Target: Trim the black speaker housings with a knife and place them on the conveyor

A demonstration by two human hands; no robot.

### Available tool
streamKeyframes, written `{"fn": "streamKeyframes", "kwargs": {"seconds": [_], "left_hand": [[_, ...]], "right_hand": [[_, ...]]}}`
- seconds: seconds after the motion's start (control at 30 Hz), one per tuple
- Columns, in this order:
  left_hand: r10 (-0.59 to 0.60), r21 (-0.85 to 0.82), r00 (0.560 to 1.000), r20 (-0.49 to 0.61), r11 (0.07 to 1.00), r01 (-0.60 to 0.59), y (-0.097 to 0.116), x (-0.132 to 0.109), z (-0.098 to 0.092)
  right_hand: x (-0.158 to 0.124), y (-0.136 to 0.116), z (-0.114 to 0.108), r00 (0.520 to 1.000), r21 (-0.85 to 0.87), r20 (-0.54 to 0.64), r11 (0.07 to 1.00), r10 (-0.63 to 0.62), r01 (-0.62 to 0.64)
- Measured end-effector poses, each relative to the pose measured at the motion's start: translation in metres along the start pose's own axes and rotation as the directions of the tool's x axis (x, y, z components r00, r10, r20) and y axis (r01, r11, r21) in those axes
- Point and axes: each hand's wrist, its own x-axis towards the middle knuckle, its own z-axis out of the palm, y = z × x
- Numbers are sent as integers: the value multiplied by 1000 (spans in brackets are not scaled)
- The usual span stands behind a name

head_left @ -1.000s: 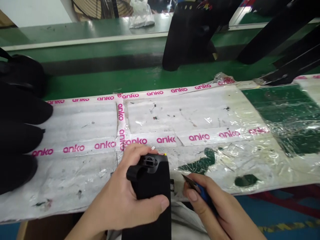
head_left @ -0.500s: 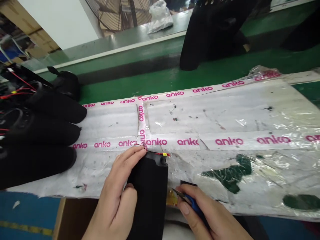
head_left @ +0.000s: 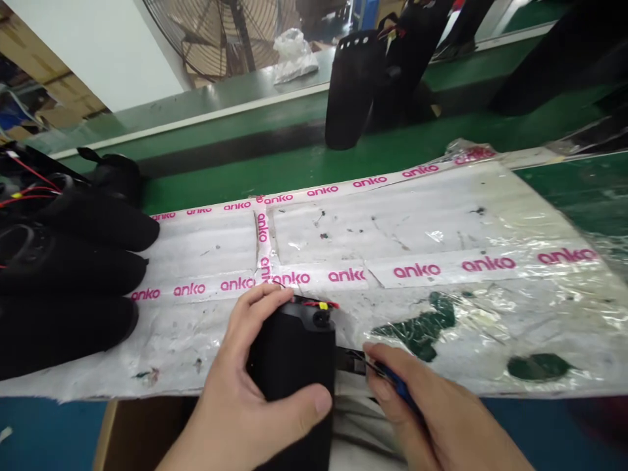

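Note:
My left hand (head_left: 265, 386) is wrapped round a black fabric-covered casing (head_left: 297, 353), its thumb across the front and its fingers at the top end. Red wires with a yellow connector (head_left: 322, 305) stick out of the casing's top, above a dark round opening. In my right hand (head_left: 412, 399), the fingers are closed on a blue-handled tool (head_left: 400, 390) with a thin pointed metal tip; its exact kind is not clear. A short black strip (head_left: 351, 360) shows between the tip and the casing's right side. The casing's lower end runs out of view.
Several similar black casings (head_left: 69, 327) lie at the left, some with red wires. More black casings (head_left: 350, 91) stand on the green surface behind. Plastic film with pink-lettered tape (head_left: 417, 270) covers the bench. A cardboard box (head_left: 110, 432) is below the front edge.
My left thumb has moved from the casing's left side across its front. The tool in my right hand has come up beside the casing, near the black strip. The view has shifted right.

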Motion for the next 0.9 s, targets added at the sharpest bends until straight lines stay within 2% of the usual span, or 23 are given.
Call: {"fn": "streamKeyframes", "kwargs": {"seconds": [0.07, 0.13, 0.23, 0.33, 0.53, 0.73, 0.8, 0.9], "left_hand": [[31, -127, 997, 69, 992, -22, 1, -2, 18], [81, -176, 992, 97, 982, -63, -1, -5, 37], [158, -82, 987, 26, 984, -156, -6, -9, 62], [212, 23, 977, 12, 977, -213, -9, -10, 73], [260, 164, 965, 26, 951, -260, -5, -3, 71], [336, 198, 926, 172, 909, -366, -9, 6, 60], [322, 177, 932, 166, 920, -349, -9, 6, 61], [219, 147, 966, 135, 960, -238, -6, 4, 64]], "right_hand": [[5, 6, -15, 994, -129, -43, 987, -99, 93], [8, 10, -28, 986, -216, -34, 964, -166, 155], [9, 11, -39, 985, -326, -1, 931, -172, 162], [8, 11, -40, 988, -379, 41, 913, -148, 152], [10, 15, -40, 984, -377, 40, 910, -171, 174], [13, 20, -44, 983, -383, 105, 907, -149, 178], [12, 20, -45, 981, -379, 145, 909, -128, 174], [13, 20, -47, 977, -386, 188, 906, -105, 172]]}}
